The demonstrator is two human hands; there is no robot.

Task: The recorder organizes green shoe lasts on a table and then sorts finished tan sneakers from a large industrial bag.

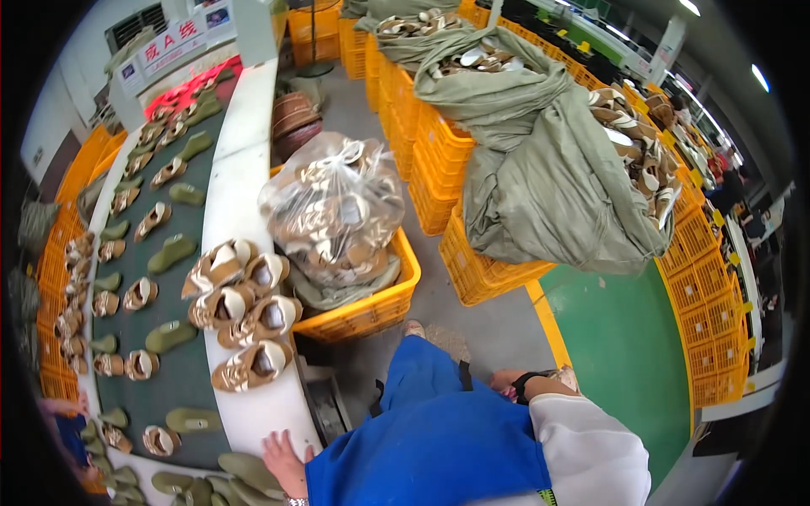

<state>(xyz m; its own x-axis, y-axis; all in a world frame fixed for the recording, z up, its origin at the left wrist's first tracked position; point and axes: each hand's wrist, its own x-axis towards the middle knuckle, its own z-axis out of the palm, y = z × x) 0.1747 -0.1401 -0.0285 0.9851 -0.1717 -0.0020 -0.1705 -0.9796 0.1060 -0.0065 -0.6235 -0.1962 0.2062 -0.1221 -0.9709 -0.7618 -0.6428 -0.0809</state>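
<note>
My left hand (285,462) lies with fingers spread on the white ledge (266,417) beside the conveyor; it holds nothing. Next to it are several olive-green shoe lasts (251,472). Farther along that ledge stands a cluster of brown-and-white sneakers (245,308). My right hand (506,381), below a black wristband, is by my right side near the blue apron (447,430). Its fingers are mostly hidden, and I cannot make out anything in them.
The green conveyor belt (190,325) carries sneakers and lasts in rows. A yellow crate (359,319) beside the ledge holds a clear bag of sneakers (337,211). Stacked yellow crates (498,274) under a grey-green cloth (557,169) stand ahead right.
</note>
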